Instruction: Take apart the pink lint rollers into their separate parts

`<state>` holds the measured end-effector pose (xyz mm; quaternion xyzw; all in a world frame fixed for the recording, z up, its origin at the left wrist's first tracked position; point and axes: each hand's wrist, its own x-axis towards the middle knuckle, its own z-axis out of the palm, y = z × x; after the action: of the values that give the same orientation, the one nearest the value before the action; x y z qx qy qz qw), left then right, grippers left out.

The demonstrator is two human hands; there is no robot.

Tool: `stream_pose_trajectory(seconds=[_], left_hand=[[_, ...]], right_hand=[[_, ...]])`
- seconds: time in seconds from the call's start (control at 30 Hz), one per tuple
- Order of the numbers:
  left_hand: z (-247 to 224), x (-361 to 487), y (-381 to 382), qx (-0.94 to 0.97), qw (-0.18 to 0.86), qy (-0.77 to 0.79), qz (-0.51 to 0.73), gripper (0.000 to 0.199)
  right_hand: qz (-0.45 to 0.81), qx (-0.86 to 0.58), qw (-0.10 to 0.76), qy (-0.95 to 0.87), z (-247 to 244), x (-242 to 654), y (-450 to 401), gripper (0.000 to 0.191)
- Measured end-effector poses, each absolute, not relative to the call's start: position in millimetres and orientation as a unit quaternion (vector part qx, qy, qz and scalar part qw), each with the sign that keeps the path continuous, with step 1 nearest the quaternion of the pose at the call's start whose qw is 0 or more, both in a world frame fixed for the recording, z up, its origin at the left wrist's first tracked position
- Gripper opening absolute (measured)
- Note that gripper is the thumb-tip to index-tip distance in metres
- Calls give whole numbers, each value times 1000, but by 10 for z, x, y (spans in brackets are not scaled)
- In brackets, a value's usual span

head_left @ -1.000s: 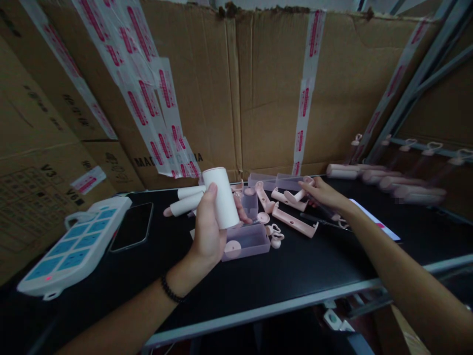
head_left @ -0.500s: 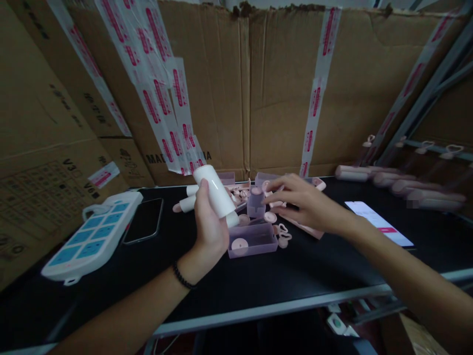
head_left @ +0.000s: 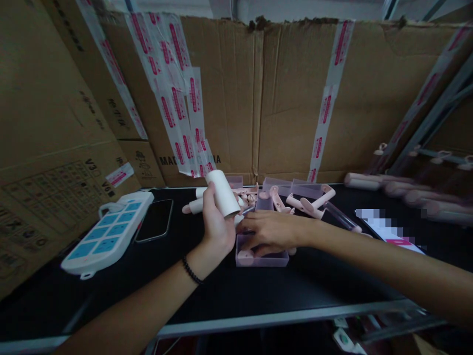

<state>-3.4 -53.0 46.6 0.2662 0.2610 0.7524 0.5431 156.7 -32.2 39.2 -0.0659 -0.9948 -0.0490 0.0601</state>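
My left hand (head_left: pixel 218 224) is wrapped round a white cylinder (head_left: pixel 222 193), tilted, its lower end facing right. My right hand (head_left: pixel 271 230) reaches over a translucent purple tray (head_left: pixel 264 260), fingers bent down into it beside a pale pink disc (head_left: pixel 245 255). Whether those fingertips grip anything is hidden. Behind my right hand lie pink curved parts (head_left: pixel 314 206) and small pink pieces near another purple container (head_left: pixel 264 202). More white cylinders (head_left: pixel 195 205) lie behind my left hand.
On the left are a white power strip (head_left: pixel 111 235) and a dark phone (head_left: pixel 155 221). A lit phone (head_left: pixel 388 231) lies at the right, below a row of pink cylinders (head_left: pixel 364 181). Cardboard (head_left: pixel 288 108) stands behind the black table (head_left: pixel 207 305).
My right hand has moved left and down from the purple container to the front tray. My left hand still holds the white cylinder. The whole view has shifted slightly.
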Motion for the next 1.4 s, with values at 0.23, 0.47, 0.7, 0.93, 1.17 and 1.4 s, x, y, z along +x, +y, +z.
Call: stream_pose_trajectory(seconds=[0.23,0.47,0.7,0.93,1.17,1.4], left_hand=[[509,-6,-554,280,522,258,763,42],[548,-6,-539,331,500,251,759,34],[470,129,-1003,537,557,234,588,38],[304,173,-1166,777,462,262,338,31],[402,123,-1000,845,312,270,340,34],[558,54,-1014,878,190,252,359,49]], right_hand=[[-61,-79,71,-993,450,1600,-342,24],[15,-228,246,-942,717,2278,-645,27],[-74,-384,136,-910,228,2944,-1308,27],[-177,-380,53,-906,-218,2808,-1325,17],[-59,-444,203,-871,54,2783,-1241,23],[24,-359,355,-863,478,2605,-1465,62]])
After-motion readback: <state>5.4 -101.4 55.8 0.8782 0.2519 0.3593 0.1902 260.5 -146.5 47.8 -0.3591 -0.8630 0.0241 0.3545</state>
